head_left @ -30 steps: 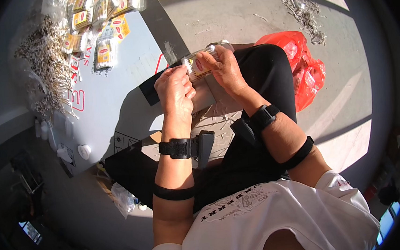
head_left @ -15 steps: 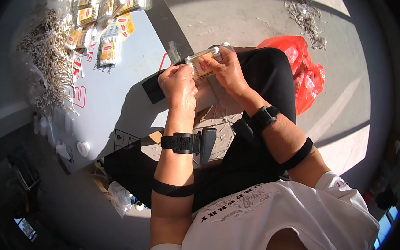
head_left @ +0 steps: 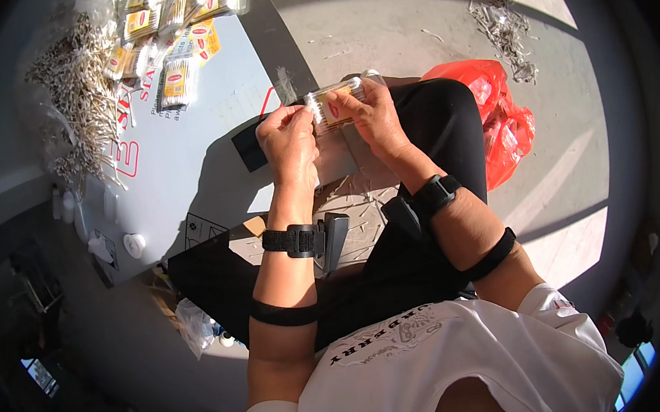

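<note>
A clear packet [head_left: 335,102] with a yellow label sits between both hands; similar yellow-labelled packets [head_left: 177,40] lie far left.

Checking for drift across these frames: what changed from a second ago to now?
Little changed. Both hands keep hold of the small clear packet above the knee; the left hand and right hand shifted their fingers slightly along it, turning it a bit flatter. The filled packets and loose sticks on the grey board, and the red bag, stayed put.

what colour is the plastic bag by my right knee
Bright red plastic bag, clearest in the head view.
</note>
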The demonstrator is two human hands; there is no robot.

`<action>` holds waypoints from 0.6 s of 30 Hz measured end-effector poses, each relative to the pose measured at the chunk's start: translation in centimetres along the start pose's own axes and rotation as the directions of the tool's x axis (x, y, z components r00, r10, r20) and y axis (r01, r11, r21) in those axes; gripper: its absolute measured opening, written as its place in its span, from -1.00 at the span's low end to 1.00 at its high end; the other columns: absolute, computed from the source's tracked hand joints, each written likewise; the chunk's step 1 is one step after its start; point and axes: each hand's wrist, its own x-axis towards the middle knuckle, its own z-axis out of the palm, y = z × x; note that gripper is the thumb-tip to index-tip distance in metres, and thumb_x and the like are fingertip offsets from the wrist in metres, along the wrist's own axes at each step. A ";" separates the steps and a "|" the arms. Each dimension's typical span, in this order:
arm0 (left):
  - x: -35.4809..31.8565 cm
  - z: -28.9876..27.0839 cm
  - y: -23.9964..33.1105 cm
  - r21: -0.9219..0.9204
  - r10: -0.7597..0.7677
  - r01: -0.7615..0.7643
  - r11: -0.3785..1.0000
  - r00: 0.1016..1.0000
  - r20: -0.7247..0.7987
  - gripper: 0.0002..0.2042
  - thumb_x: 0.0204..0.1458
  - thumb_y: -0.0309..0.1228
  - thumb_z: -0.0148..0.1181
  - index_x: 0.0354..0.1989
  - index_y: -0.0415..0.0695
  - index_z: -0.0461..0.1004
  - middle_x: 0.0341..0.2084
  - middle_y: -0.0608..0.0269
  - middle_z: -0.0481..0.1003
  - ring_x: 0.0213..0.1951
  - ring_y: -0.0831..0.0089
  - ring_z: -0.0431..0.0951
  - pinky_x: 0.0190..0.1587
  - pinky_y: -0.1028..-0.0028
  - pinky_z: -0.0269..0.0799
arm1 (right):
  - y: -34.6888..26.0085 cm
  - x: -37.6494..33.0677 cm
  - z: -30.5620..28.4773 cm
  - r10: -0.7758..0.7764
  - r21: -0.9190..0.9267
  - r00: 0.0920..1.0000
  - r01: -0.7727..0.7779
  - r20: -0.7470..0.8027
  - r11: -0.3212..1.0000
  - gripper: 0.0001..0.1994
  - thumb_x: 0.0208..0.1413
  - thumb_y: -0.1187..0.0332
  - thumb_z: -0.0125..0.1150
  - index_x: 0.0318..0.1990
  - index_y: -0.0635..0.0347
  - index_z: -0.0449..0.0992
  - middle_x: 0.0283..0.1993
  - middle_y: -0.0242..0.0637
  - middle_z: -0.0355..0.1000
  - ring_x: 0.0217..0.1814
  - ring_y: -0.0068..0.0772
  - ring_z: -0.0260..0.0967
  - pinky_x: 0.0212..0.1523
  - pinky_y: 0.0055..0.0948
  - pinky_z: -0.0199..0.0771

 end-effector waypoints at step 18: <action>1.6 -0.6 0.2 0.243 0.006 -0.027 0.970 0.996 0.088 -0.93 0.00 -0.55 0.12 -0.38 -0.30 0.46 -0.70 0.41 0.32 -0.74 0.73 0.17 -0.74 0.61 0.04 | -0.8 -0.4 -0.7 0.037 0.032 0.998 -0.038 0.047 0.999 -0.76 0.12 0.31 0.26 -0.29 0.37 0.47 -0.39 -0.33 0.48 -0.36 -0.61 0.37 -0.34 -0.55 0.41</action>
